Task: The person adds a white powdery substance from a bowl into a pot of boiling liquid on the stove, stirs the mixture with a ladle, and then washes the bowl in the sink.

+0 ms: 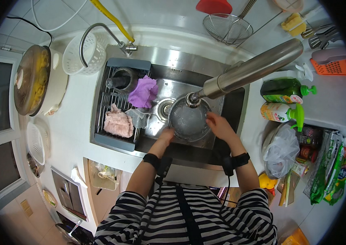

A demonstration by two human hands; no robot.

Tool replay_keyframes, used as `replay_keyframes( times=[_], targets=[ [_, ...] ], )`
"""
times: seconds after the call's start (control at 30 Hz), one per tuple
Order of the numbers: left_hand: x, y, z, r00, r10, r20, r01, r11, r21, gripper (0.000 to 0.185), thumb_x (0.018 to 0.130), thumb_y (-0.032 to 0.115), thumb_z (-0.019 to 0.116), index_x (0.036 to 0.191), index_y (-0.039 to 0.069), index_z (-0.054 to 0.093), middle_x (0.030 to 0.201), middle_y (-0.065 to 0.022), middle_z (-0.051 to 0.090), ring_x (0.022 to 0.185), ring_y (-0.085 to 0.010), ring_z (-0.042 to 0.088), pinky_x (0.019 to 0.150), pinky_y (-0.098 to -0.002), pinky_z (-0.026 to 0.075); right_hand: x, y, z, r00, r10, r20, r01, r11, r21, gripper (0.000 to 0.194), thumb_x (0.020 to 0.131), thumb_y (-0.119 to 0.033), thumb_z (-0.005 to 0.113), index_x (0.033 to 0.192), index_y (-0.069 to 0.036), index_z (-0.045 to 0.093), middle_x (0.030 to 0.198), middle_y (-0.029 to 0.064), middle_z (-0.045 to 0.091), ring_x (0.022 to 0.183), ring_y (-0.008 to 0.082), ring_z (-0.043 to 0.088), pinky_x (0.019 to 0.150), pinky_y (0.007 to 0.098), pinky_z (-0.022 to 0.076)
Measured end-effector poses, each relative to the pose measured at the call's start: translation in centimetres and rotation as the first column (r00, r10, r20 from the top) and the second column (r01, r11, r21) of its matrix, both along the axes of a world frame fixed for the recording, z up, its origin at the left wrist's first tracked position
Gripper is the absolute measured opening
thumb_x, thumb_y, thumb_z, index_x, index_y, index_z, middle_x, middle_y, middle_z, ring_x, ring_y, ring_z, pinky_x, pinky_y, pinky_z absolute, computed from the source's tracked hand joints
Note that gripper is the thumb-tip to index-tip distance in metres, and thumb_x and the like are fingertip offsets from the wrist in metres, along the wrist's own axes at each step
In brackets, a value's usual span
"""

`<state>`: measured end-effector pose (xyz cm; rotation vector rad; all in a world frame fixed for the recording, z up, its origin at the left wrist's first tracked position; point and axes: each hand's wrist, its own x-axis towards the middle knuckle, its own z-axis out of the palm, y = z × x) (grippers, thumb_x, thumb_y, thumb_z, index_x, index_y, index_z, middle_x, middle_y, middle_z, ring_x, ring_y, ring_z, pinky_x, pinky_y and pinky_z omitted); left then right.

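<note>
A round metal bowl (188,122) with cloudy water in it stands in the stainless steel sink (160,88), right of the drain strainer (165,110). Above it hangs the head of the thick metal faucet (243,73), which hides part of the far rim. My left hand (167,135) holds the bowl's near left rim, its fingers partly hidden. On the right side, my right hand (217,123) grips the rim with thumb and bent fingers.
A drying rack (121,145) on the sink's left bears a stone mortar (130,87), a purple cloth (144,92), a pink cloth (118,122) and a grey mesh cloth (137,118). A thin curved tap (99,26) rises behind. Pump bottle (280,90) and spray bottle (277,111) stand right.
</note>
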<state>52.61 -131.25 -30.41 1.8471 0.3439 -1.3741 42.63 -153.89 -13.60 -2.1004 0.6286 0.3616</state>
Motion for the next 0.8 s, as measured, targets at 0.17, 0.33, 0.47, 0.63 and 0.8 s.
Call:
replay_keyframes(
  times=[0.17, 0.33, 0.47, 0.63, 0.8],
  targets=[
    [1.9, -3.2, -2.9, 0.993, 0.114, 0.016, -0.112, 0.991, -0.077, 0.043, 0.090, 0.026, 0.043, 0.118, -0.005, 0.054, 0.113, -0.0213, 0.060, 0.103, -0.0313, 0.058, 0.085, -0.0384, 0.044, -3.8, 1.4, -1.7, 0.996, -0.092, 0.014, 0.092, 0.995, 0.033, 0.036, 0.089, -0.018, 0.055, 0.119, 0.002, 0.053, 0.103, 0.0199, 0.064, 0.094, 0.0311, 0.063, 0.081, 0.0360, 0.0487],
    [5.6, -6.5, -0.8, 0.981, 0.159, 0.112, -0.136, 0.972, -0.190, 0.034, 0.094, 0.022, 0.044, 0.111, -0.003, 0.060, 0.108, -0.0151, 0.063, 0.097, -0.0225, 0.059, 0.084, -0.0316, 0.044, -6.1, 2.5, -2.7, 0.981, -0.194, 0.029, 0.191, 0.978, 0.084, 0.035, 0.088, -0.018, 0.054, 0.117, 0.002, 0.054, 0.100, 0.0213, 0.064, 0.094, 0.0354, 0.062, 0.081, 0.0383, 0.0487],
    [6.6, -8.1, 4.0, 0.934, 0.280, 0.223, -0.187, 0.913, -0.363, 0.024, 0.089, 0.009, 0.055, 0.112, 0.002, 0.060, 0.101, -0.0058, 0.065, 0.092, -0.0144, 0.059, 0.082, -0.0252, 0.044, -6.7, 3.5, -3.1, 0.983, -0.180, 0.025, 0.177, 0.980, 0.095, 0.035, 0.089, -0.019, 0.054, 0.118, 0.001, 0.054, 0.103, 0.0213, 0.064, 0.095, 0.0355, 0.062, 0.081, 0.0389, 0.0487],
    [5.8, -8.7, 8.6, 0.942, 0.323, 0.090, -0.264, 0.881, -0.392, 0.011, 0.084, 0.002, 0.058, 0.096, 0.004, 0.059, 0.081, -0.0013, 0.061, 0.068, -0.0098, 0.055, 0.064, -0.0233, 0.046, -6.4, 4.6, -2.8, 0.980, -0.193, 0.053, 0.188, 0.979, 0.082, 0.033, 0.089, -0.018, 0.055, 0.116, 0.001, 0.055, 0.103, 0.0187, 0.065, 0.093, 0.0301, 0.064, 0.079, 0.0351, 0.0493],
    [5.6, -7.4, 9.7, 0.837, 0.418, -0.353, -0.547, 0.658, -0.518, 0.015, 0.082, -0.006, 0.054, 0.091, 0.006, 0.056, 0.082, -0.0040, 0.060, 0.070, -0.0137, 0.057, 0.061, -0.0241, 0.048, -4.7, 5.3, -1.5, 0.968, -0.216, 0.127, 0.198, 0.970, 0.139, 0.033, 0.090, -0.019, 0.055, 0.117, 0.001, 0.055, 0.101, 0.0178, 0.065, 0.092, 0.0289, 0.064, 0.078, 0.0345, 0.0491]
  ],
)
